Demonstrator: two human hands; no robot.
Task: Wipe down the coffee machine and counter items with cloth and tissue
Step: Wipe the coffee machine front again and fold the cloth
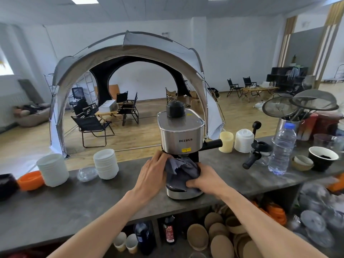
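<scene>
A steel coffee machine (179, 135) with a black cap on top stands on the grey counter (74, 200), straight ahead. A grey cloth (181, 169) is bunched against the machine's lower front. My right hand (203, 178) presses the cloth from the right, fingers closed over it. My left hand (152, 171) rests flat against the machine's left side, fingertips touching the cloth's upper edge. The cloth and my hands hide the drip area.
Stacks of white bowls (106, 162) and lids (53, 169) stand to the left, with an orange bowl (30, 180). On the right are a water bottle (283, 148), a portafilter (254, 157), cups (323, 158) and sieves (314, 103). Shelves below hold bottles and paper bowls.
</scene>
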